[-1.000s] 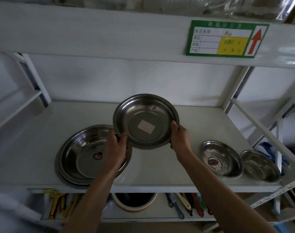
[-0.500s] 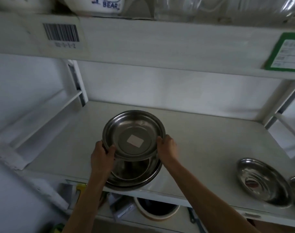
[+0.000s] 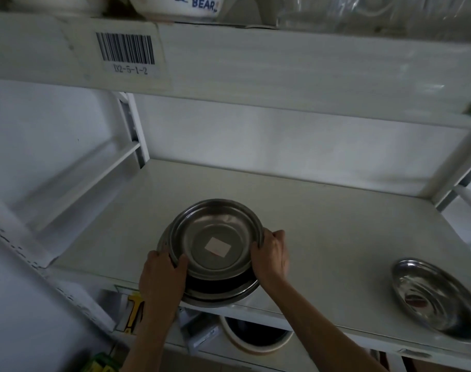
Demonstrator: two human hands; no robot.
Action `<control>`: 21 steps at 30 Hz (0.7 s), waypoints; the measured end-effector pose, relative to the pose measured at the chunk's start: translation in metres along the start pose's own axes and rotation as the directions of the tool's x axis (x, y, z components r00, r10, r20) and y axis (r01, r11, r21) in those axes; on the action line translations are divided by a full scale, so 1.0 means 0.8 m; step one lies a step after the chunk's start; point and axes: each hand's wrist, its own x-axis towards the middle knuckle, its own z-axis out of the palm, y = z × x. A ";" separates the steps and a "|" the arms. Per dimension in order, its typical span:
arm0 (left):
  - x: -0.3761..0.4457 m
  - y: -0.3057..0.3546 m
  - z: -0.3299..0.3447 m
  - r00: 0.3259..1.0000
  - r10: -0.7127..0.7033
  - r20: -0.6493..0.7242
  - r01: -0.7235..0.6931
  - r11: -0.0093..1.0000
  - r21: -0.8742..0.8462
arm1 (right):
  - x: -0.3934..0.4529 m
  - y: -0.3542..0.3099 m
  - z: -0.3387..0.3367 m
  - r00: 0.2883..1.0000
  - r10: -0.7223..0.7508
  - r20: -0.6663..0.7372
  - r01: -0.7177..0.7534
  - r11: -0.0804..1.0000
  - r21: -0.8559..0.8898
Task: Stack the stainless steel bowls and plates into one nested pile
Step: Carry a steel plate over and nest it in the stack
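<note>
A steel plate [image 3: 215,232] with a pale sticker in its middle sits inside a larger steel bowl pile [image 3: 223,291] near the front edge of the white shelf [image 3: 323,224]. My left hand [image 3: 162,275] grips the plate's near-left rim, thumb inside. My right hand [image 3: 270,253] grips its right rim. The plate's far rim stands a little above the pile. Another steel bowl [image 3: 435,296] with a red sticker lies at the right, apart from both hands.
The upper shelf beam [image 3: 256,63] with a barcode label hangs close overhead; a white bowl marked BEAR [image 3: 180,6] stands on it. Below the shelf are a round cream tub [image 3: 256,336] and yellow tools [image 3: 133,312]. The left upright [image 3: 132,130] stands behind.
Both hands have carried the stickered plate left and down from mid-air into the large bowls. My view has swung left, so the right-hand bowls slid toward the frame edge.
</note>
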 end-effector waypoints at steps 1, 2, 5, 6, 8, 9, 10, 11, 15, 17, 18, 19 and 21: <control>-0.001 0.000 0.001 1.000 0.000 -0.003 0.000 1.000 0.012 | -0.001 0.000 0.001 1.000 -0.004 -0.006 0.004 1.000 -0.003; -0.003 0.000 0.002 1.000 0.003 -0.012 -0.003 1.000 0.017 | -0.001 0.000 0.003 1.000 -0.007 -0.012 0.007 1.000 -0.005; -0.006 0.000 0.004 0.999 0.010 -0.037 -0.009 1.000 0.005 | -0.001 0.002 0.006 0.999 -0.036 -0.037 0.036 0.999 -0.020; -0.008 0.000 0.004 0.999 0.012 -0.041 -0.012 1.000 0.005 | -0.001 0.004 0.007 0.998 -0.047 -0.044 0.046 0.998 -0.034; -0.009 0.000 0.005 0.999 0.012 -0.046 -0.011 1.000 0.014 | -0.001 0.006 0.009 0.997 -0.060 -0.053 0.057 0.997 -0.053; -0.010 0.000 0.005 0.999 0.009 -0.048 -0.008 1.000 0.019 | -0.001 0.007 0.010 0.997 -0.062 -0.052 0.059 0.996 -0.063; -0.010 0.000 0.006 0.999 0.006 -0.053 -0.005 1.000 0.020 | -0.001 0.007 0.011 0.997 -0.063 -0.051 0.059 0.995 -0.074; -0.010 0.000 0.007 0.998 0.005 -0.060 -0.004 1.000 0.018 | -0.001 0.007 0.011 0.997 -0.065 -0.050 0.060 0.995 -0.085; -0.010 0.000 0.009 0.996 0.004 -0.090 -0.003 1.000 0.012 | 0.000 0.008 0.013 0.996 -0.075 -0.051 0.070 0.992 -0.104; -0.009 -0.002 0.010 0.995 0.006 -0.095 -0.006 1.000 -0.003 | -0.002 0.010 0.016 0.994 -0.091 -0.058 0.084 0.990 -0.114; -0.008 -0.003 0.011 0.995 0.008 -0.096 -0.009 1.000 -0.008 | -0.002 0.011 0.017 0.993 -0.101 -0.059 0.093 0.988 -0.124; -0.008 -0.004 0.012 0.995 0.009 -0.096 -0.010 1.000 -0.010 | -0.003 0.012 0.019 0.992 -0.109 -0.059 0.101 0.986 -0.136; -0.008 -0.005 0.014 0.996 0.005 -0.094 -0.005 1.000 -0.007 | -0.003 0.014 0.020 0.991 -0.123 -0.059 0.114 0.982 -0.151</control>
